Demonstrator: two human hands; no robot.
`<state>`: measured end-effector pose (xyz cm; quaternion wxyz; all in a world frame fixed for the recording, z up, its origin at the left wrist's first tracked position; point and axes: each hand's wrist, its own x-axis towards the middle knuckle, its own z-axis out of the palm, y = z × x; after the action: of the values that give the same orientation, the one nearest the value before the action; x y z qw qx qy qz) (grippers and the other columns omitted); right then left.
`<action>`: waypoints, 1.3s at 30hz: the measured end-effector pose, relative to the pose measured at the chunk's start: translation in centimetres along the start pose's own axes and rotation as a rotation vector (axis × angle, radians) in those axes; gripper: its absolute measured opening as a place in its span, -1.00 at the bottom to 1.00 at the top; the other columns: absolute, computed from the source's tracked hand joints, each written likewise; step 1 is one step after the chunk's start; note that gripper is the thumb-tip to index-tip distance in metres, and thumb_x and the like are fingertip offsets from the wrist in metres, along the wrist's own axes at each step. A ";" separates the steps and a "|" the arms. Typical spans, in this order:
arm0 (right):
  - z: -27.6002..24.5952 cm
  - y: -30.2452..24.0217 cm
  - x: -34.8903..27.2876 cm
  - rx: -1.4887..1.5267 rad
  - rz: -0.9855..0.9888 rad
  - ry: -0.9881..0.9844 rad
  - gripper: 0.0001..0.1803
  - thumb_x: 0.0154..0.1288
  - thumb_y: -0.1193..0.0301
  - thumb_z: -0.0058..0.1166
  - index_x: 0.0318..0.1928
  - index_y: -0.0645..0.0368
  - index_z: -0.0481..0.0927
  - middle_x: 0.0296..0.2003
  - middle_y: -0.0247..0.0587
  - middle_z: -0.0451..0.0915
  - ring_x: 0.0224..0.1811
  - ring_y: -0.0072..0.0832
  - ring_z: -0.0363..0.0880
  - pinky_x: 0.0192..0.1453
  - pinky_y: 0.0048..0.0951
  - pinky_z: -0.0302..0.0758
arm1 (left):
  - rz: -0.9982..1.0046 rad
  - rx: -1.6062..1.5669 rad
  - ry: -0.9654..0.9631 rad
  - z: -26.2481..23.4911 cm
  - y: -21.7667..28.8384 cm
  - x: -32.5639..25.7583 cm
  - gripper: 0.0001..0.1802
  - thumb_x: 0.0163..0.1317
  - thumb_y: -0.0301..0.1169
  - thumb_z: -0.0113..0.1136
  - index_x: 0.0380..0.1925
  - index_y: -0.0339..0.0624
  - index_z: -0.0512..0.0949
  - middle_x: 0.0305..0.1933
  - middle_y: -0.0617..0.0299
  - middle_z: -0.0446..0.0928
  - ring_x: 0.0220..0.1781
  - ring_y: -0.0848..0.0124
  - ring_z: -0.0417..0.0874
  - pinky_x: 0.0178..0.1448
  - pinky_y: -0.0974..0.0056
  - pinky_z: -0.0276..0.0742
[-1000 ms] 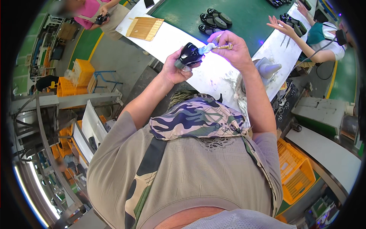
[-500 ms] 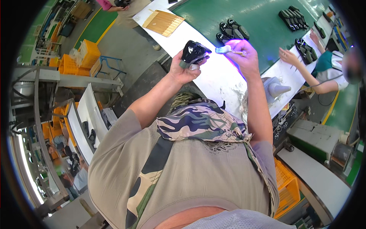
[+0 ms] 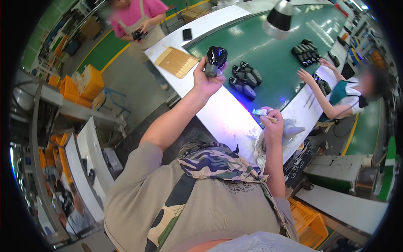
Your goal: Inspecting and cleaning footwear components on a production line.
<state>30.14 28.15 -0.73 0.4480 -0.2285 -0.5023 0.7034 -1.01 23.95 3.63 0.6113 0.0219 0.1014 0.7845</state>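
Observation:
Raised over the far part of the white bench (image 3: 218,111), my left hand (image 3: 205,84) grips a glossy black shoe (image 3: 216,56) with a grey sole. The shoe is held tilted, with my fingers around its lower end. Nearer to me and to the right, my right hand (image 3: 273,129) is closed on a small brush (image 3: 261,112), which has a wooden handle and a whitish head lit bluish. The brush and the shoe are well apart. Beside my right hand stands a grey cone-shaped nozzle (image 3: 292,129), partly covered by the hand.
Several black-and-grey sandals (image 3: 244,78) rest on the green conveyor (image 3: 277,63), below a hanging lamp (image 3: 278,21). A cardboard piece (image 3: 176,62) and a black phone-like slab (image 3: 187,34) lie on the bench. One co-worker (image 3: 346,90) reaches in from the right; another (image 3: 140,21) stands far left.
My left hand has lifted the shoe farther away and turned it sole-side toward me. My right hand has drawn back toward me with the brush, away from the shoe.

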 end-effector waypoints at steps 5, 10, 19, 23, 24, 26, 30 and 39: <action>-1.6 -2.8 -0.5 -0.031 -0.146 0.041 -0.71 0.05 0.73 0.18 -0.33 0.12 0.42 0.03 0.03 0.54 -0.01 -0.39 0.54 0.14 -0.34 0.49 | -0.135 0.015 -0.145 1.3 -3.8 4.8 -0.43 0.35 0.06 0.04 0.16 -0.12 0.49 0.01 -0.13 0.59 -0.39 0.28 0.63 -0.40 0.29 0.43; -0.9 -5.3 -1.4 -0.023 -0.193 0.063 -0.71 0.03 0.73 0.25 -0.36 0.14 0.43 0.11 0.10 0.54 0.08 -0.36 0.53 0.21 -0.33 0.44 | -0.280 0.040 -0.018 3.1 -7.8 6.6 -0.38 0.35 0.09 0.05 0.18 -0.16 0.44 0.04 -0.19 0.53 -0.52 0.29 0.55 -0.40 0.25 0.46; -0.4 -4.2 -1.6 -0.059 -0.157 0.040 -0.70 0.06 0.77 0.09 -0.31 0.13 0.36 0.14 0.23 0.49 0.16 -0.16 0.50 0.32 -0.14 0.37 | -0.234 0.172 -0.127 0.1 -8.1 3.7 -0.35 0.36 0.15 0.01 0.08 -0.25 0.47 -0.21 -0.11 0.63 -0.35 0.08 0.70 -0.40 0.14 0.66; -0.6 -1.2 -1.4 0.012 -0.069 -0.049 -0.73 0.08 0.75 0.10 -0.30 0.16 0.37 0.13 0.24 0.48 0.13 -0.14 0.52 0.29 -0.09 0.42 | -0.155 0.104 0.033 -3.9 -3.9 -2.6 -0.46 0.34 -0.02 0.15 0.11 -0.21 0.49 0.03 0.03 0.64 0.03 0.12 0.69 0.08 -0.02 0.64; -0.5 -0.6 -1.3 0.037 -0.032 -0.055 -0.73 0.10 0.73 0.11 -0.30 0.16 0.36 0.12 0.24 0.48 0.11 -0.14 0.53 0.28 -0.08 0.43 | -0.118 0.142 0.069 -5.5 -2.7 -4.2 -0.49 0.32 -0.08 0.20 0.11 -0.20 0.49 0.07 0.07 0.63 0.09 0.14 0.66 0.18 -0.04 0.57; 0.0 0.8 -0.9 0.070 0.033 -0.117 -0.73 0.11 0.72 0.13 -0.29 0.15 0.36 0.12 0.23 0.47 0.09 -0.14 0.53 0.26 -0.08 0.45 | -0.039 0.185 0.161 -8.0 0.2 -8.5 -0.52 0.24 -0.22 0.31 0.11 -0.18 0.51 0.09 0.12 0.63 0.15 0.18 0.63 0.36 -0.05 0.43; 1.1 3.8 0.9 0.120 0.185 -0.262 -0.73 0.13 0.72 0.12 -0.28 0.15 0.35 0.10 0.24 0.46 0.04 -0.14 0.55 0.20 -0.11 0.49 | 0.297 0.394 0.224 -8.3 6.3 -19.0 -0.58 0.20 -0.35 0.31 0.05 -0.22 0.51 -0.01 0.06 0.65 0.02 0.19 0.70 0.25 0.01 0.57; 8.3 8.0 3.5 0.212 0.359 -0.587 -0.72 0.16 0.74 0.17 -0.26 0.15 0.39 0.10 0.25 0.50 0.00 -0.20 0.59 0.15 -0.23 0.55 | 0.807 0.851 1.056 -5.0 17.4 -45.3 -0.61 0.08 -0.25 0.43 -0.12 -0.17 0.61 -0.30 0.17 0.68 -0.35 0.30 0.75 -0.30 0.09 0.74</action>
<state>18.78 26.20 -4.36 0.1750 -0.0538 -0.4858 0.8547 -7.07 -24.38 6.01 0.0894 -0.0865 0.6541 0.7461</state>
